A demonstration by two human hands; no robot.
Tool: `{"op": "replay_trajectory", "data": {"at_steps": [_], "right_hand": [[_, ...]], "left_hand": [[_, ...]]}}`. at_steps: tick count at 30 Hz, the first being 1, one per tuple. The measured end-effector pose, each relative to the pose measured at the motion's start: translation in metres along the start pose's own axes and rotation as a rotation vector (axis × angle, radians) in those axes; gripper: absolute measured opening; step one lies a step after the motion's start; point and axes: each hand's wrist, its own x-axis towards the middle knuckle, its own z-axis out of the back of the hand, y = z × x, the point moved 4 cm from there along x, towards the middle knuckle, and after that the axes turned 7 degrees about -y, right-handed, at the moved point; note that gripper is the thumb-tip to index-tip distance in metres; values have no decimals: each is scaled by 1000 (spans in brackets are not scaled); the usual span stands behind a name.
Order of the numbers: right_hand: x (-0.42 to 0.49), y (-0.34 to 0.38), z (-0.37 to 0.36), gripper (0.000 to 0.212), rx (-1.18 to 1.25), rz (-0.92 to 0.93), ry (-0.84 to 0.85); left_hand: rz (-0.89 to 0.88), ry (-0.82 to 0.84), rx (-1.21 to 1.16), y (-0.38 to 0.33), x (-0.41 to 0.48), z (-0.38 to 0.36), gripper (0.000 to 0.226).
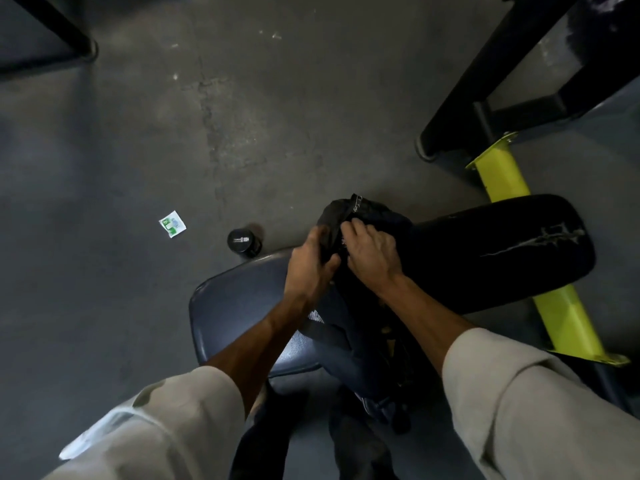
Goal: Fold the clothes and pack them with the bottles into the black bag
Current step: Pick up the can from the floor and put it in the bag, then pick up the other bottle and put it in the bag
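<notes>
Head view shows both hands close together at centre frame. The left hand (pixel 311 261) grips the rim of the black bag (pixel 360 327), and the right hand (pixel 372 252) pinches the fabric at its opening. The bag lies on a blue chair seat (pixel 235 306), with its long axis running from bottom centre upward and the mouth uppermost. It seems soft and limp, best held at the rim. A dark bottle (pixel 243 241) stands on the floor, just left.

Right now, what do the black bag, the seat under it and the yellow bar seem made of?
The black bag: soft woven fabric, probably nylon; creases and bunches. The seat: likely moulded plastic, blue, smooth with a dull sheen. The yellow bar: looks like painted metal, glossy, with a bolted flange.
</notes>
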Motion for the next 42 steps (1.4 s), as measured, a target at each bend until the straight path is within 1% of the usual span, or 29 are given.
{"op": "replay_trajectory", "data": {"at_steps": [3, 4, 8, 10, 12, 15, 17, 21, 24, 28, 32, 34, 38, 42], "right_hand": [[8, 0, -9, 33, -11, 1, -51], [10, -2, -10, 34, 9, -11, -71], [-6, -7, -12, 58, 55, -46, -105], [-20, -11, -12, 62, 106, -45, -139], [-31, -15, -6, 58, 189, -84, -182], [-50, -13, 11, 45, 305, -158, -250], [-64, -12, 25, 44, 338, -208, -251], [-81, -4, 65, 47, 419, -294, -214], [-78, 22, 100, 46, 497, -249, -225], [-59, 69, 111, 42, 524, -138, -144], [-29, 132, 90, 35, 521, -64, 39], [-11, 160, 68, 33, 499, -59, 136], [30, 214, 15, 30, 433, -83, 243], [70, 262, -46, 30, 373, -145, 282]], "left_hand": [[16, 12, -50, 8, 3, -4, 54], [22, 14, -52, 9, 4, -5, 55], [31, 29, -53, 8, 4, -11, 58], [25, 21, -33, 5, 4, -14, 59], [14, 6, 3, -2, 2, -15, 63], [27, -3, 33, -11, -3, -17, 65], [9, -7, 63, -19, -7, -12, 60], [-11, 4, 66, -33, -24, 31, 43], [13, -6, 88, -26, -42, 84, 36], [60, -18, 170, 8, -59, 138, 27], [135, 12, 242, 63, -59, 190, 22], [163, 32, 254, 94, -49, 209, 18], [180, 108, 247, 164, -6, 236, 13], [175, 279, 264, 240, 45, 250, 25]]}}
